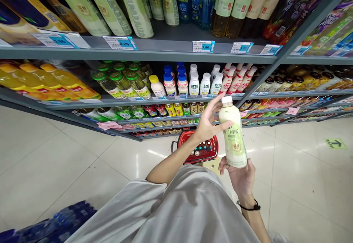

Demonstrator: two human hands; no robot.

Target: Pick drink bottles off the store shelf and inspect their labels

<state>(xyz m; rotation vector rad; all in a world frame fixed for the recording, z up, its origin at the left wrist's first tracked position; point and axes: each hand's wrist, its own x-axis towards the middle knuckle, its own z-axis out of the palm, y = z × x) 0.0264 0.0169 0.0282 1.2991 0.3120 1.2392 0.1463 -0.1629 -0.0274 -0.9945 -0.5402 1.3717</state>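
Observation:
A pale cream drink bottle [234,136] with a white cap and light green label stands upright in front of me. My right hand [240,177] grips it round the base; a black band sits on that wrist. The thumb and fingers of my left hand [211,120] touch the bottle's upper side, with the other fingers spread. Below my hands a red shopping basket [199,149] rests on the floor with small items inside, partly hidden by my left forearm.
Grey store shelves [154,48] full of bottled drinks run across the view, with price tags along the edges. Yellow juice bottles [49,79] lie at the left. Blue packs [55,224] sit at lower left. A green arrow sticker [335,143] marks the tiled floor.

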